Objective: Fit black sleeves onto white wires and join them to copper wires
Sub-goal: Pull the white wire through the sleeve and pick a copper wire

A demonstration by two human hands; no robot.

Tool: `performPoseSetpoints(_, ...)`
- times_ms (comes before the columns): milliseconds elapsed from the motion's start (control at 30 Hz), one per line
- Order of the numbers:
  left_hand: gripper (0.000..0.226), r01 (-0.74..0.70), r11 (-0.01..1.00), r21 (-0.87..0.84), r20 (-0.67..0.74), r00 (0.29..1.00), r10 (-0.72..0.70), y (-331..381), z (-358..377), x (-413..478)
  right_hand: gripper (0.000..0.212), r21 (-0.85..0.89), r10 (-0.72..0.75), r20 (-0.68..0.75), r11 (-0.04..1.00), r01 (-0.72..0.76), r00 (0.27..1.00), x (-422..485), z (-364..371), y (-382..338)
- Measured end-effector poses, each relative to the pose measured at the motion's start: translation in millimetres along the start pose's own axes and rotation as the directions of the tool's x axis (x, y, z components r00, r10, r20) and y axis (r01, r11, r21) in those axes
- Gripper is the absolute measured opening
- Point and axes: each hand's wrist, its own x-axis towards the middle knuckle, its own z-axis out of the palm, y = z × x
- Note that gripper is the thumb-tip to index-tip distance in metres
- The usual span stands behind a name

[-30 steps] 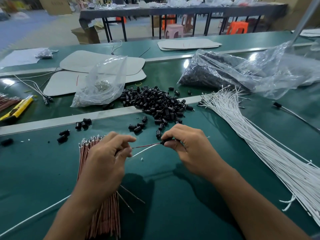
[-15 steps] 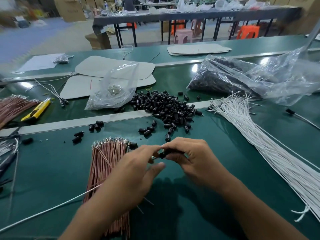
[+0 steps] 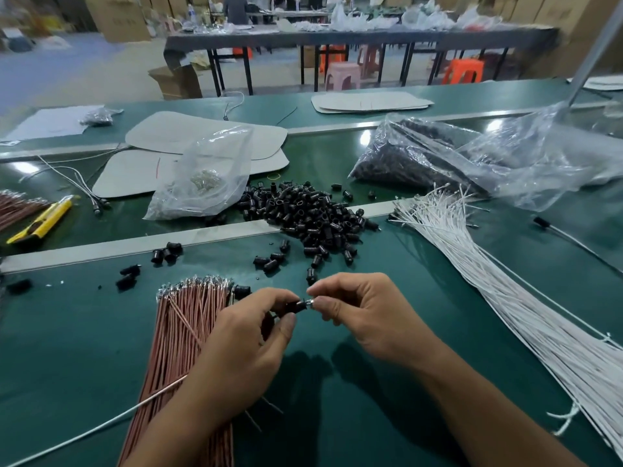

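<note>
Black sleeve (image 3: 294, 306) sits just above the green table (image 3: 387, 409), near the middle of the view, held between both hands. The left hand (image 3: 242, 348) grips the sleeve body between curled thumb and forefinger. The right hand (image 3: 365, 315) pinches a small metal tip (image 3: 312, 302) at the sleeve's right end, with its other fingers curled in.

A white wire (image 3: 87, 431) runs out from under the left hand toward the lower left. Whether it enters the sleeve cannot be told, since the fingers cover that part.

Directly left of the hands lies the bundle of copper wires (image 3: 188, 335), with its metal terminals pointing away from the person. Beyond the hands, a pile of loose black sleeves (image 3: 310, 214) straddles a metal strip (image 3: 135, 246) set across the table. The bundle of white wires (image 3: 505, 298) fans along the right side.

Further back lie a clear bag (image 3: 205, 176) of small pale parts and a larger bag (image 3: 421, 156) of dark parts. A yellow tool (image 3: 43, 220) rests at the far left.
</note>
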Motion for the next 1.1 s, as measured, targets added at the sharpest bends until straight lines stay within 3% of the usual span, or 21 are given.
performPoseSetpoints(367,0.004,-0.054,0.995,0.085,-0.018,0.998,0.056,-7,-1,4,0.009,-0.046,-0.068,-0.097,0.997,0.064,0.993,-1,3,6)
performPoseSetpoints(533,0.004,-0.067,0.997,0.047,-0.013,0.998,0.067,-6,5,5,0.018,-0.091,-0.086,0.002,0.992,0.085,0.996,-2,13,7)
performPoseSetpoints(600,0.006,-0.052,0.999,0.013,-0.026,0.998,0.053,-8,5,6,0.022,-0.088,-0.030,0.053,0.996,0.034,0.998,1,9,1)
performPoseSetpoints(700,0.008,-0.016,1.000,-0.016,-0.054,0.998,0.015,-14,3,6,0.022,-0.255,0.016,0.126,0.967,0.017,0.992,22,-1,-20)
performPoseSetpoints(800,0.008,-0.020,1.000,0.006,-0.061,0.998,0.021,-18,6,6,0.014,-0.446,-0.215,0.079,0.866,0.228,0.973,69,5,-67)
performPoseSetpoints(900,0.008,0.008,1.000,0.009,-0.020,1.000,-0.008,-20,12,4,0.019,-0.563,-0.408,0.208,0.693,0.450,0.889,138,40,-115)
performPoseSetpoints(967,0.010,0.017,1.000,0.000,-0.008,1.000,-0.017,-19,13,4,0.027,-0.718,-0.352,0.281,0.540,0.439,0.893,195,69,-129)
performPoseSetpoints(1100,0.011,0.036,0.999,-0.032,0.011,0.999,-0.035,-17,13,3,0.022,-0.919,-0.008,0.269,0.298,0.259,0.963,273,109,-114)
